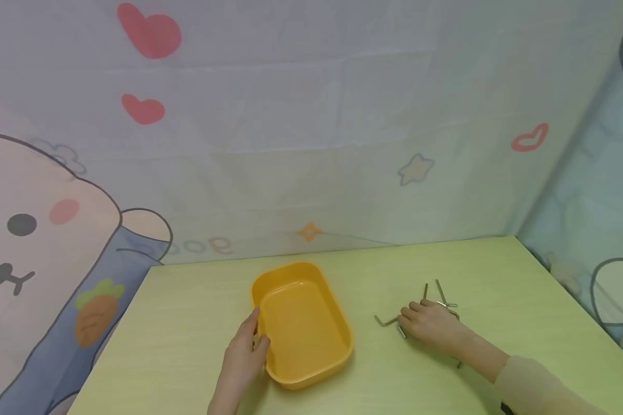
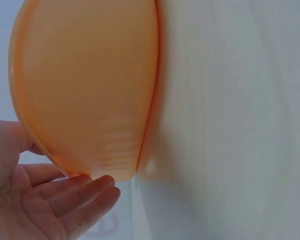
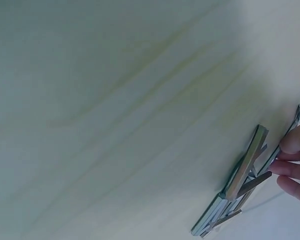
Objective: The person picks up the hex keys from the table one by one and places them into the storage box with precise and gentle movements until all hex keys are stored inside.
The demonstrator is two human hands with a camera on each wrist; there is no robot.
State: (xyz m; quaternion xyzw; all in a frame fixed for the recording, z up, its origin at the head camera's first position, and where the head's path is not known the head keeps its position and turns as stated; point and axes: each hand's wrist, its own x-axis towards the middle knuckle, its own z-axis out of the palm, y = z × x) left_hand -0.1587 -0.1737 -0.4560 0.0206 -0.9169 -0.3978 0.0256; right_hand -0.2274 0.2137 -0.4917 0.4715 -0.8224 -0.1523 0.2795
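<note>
Here, we have the left hand [image 1: 243, 351] pinching the near wall of a yellow tray [image 1: 298, 325], thumb over the rim and fingers along the outside. The tray lies just right of that grip, a smooth, slightly glossy shell, plastic by its look, with rounded corners and a shallow, flat floor. Well to the right, we see the right hand [image 1: 433, 327] with its fingers curled down among several L-shaped keys [image 1: 389, 321], slim, flat-sided and metallic. Its thumb and fingertips sit close about one key; we cannot tell whether they have hold of it. The other keys lie loosely crossed around those fingers. Beneath both hands, we find a pale table [image 1: 187, 323] with faint streaks, and beyond them a softly creased cloth [image 1: 291, 115] printed with hearts.
</note>
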